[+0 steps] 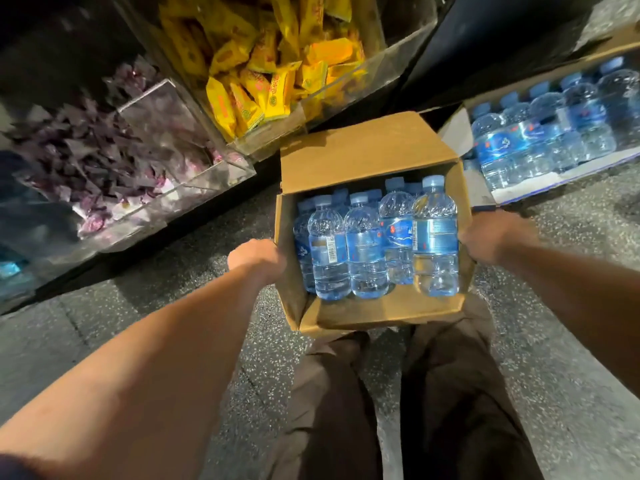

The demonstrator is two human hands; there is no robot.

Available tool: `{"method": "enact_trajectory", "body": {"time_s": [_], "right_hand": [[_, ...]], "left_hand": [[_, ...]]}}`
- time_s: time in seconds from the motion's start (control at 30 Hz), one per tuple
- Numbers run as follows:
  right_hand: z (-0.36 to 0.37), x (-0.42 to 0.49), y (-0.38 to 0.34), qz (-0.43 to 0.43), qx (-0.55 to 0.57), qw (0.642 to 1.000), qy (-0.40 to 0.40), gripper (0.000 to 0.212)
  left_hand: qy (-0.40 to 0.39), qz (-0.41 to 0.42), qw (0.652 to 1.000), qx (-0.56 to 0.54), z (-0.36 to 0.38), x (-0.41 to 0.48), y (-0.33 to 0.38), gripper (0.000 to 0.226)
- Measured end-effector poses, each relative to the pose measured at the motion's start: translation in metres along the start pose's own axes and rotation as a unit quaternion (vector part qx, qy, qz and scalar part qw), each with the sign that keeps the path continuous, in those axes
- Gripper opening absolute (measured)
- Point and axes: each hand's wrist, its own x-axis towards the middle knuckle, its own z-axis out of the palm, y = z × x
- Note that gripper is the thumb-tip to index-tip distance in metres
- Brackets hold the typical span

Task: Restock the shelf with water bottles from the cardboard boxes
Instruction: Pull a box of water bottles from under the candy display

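Observation:
An open brown cardboard box [363, 154] hangs above the floor in front of my legs, tilted toward me. Several clear water bottles [365, 244] with blue labels and pale blue caps stand inside it. My left hand [258, 259] grips the box's left wall, fingers hidden behind the cardboard. On the opposite side, my right hand [485, 239] grips the right wall. At the upper right, a second cardboard box [512, 194] lies on its side on the floor with several more water bottles [543, 133] in it.
Clear plastic bins line the left: one with yellow snack packs [273, 64], one with purple-wrapped sweets [90, 157]. A dark shelf base [485, 39] stands behind the boxes. Speckled grey floor [194, 265] lies all round, and my brown trousers [415, 410] fill the bottom middle.

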Motion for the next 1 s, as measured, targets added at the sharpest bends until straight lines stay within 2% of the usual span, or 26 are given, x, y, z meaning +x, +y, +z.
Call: {"method": "enact_trajectory", "body": {"time_s": [0.17, 0.3, 0.5, 0.57, 0.7, 0.8, 1.0], "right_hand": [[0.016, -0.053, 0.019, 0.039, -0.006, 0.999, -0.034, 0.033], [0.029, -0.086, 0.036, 0.077, 0.094, 0.991, -0.055, 0.035], [0.047, -0.122, 0.058, 0.132, 0.168, 0.976, -0.045, 0.031], [0.057, -0.131, 0.070, 0.139, 0.199, 0.969, -0.053, 0.030], [0.086, -0.143, 0.091, 0.115, 0.170, 0.977, -0.050, 0.032], [0.116, -0.157, 0.108, 0.147, 0.220, 0.964, -0.039, 0.037], [0.173, -0.205, 0.151, 0.222, 0.297, 0.928, -0.046, 0.032]], "left_hand": [[0.008, 0.039, 0.997, 0.072, -0.020, -0.022, 0.009, 0.034], [0.011, 0.066, 0.991, 0.119, -0.033, -0.036, 0.020, 0.031], [0.039, 0.099, 0.980, 0.171, -0.041, -0.058, 0.048, 0.028], [0.051, 0.104, 0.973, 0.199, -0.037, -0.065, 0.059, 0.030], [0.074, 0.104, 0.964, 0.232, -0.028, -0.082, 0.084, 0.030], [0.102, 0.127, 0.949, 0.268, -0.022, -0.101, 0.106, 0.031], [0.129, 0.189, 0.907, 0.354, 0.005, -0.146, 0.160, 0.037]]}}
